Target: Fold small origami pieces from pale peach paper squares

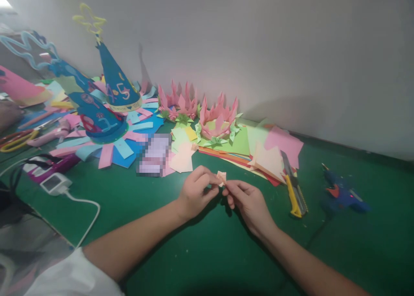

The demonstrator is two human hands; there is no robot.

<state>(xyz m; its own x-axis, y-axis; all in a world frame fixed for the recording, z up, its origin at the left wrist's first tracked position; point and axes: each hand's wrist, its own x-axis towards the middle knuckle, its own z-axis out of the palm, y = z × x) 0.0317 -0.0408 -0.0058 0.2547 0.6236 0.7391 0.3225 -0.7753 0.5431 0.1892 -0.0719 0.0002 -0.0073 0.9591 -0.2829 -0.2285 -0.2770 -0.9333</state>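
A small piece of pale peach paper [221, 176] is pinched between both hands above the green table. My left hand [198, 191] grips its left side with thumb and forefinger. From the right, my right hand [247, 201] holds the lower right edge, fingers curled in. The paper looks folded, though its exact shape is too small to tell. Behind the hands lie a stack of coloured paper sheets [226, 154] and peach paper pieces [183, 158]. Two pink folded-paper crowns with green leaves stand farther back, the nearer crown [218, 119] resting on the sheets.
A yellow utility knife [293, 192] lies right of the stack, and a blue glue gun [344, 192] stands farther right. Blue cone party hats [116, 78] stand at the back left. A white charger [55, 184] with its cable sits at the left edge. A wall [291, 50] closes the back.
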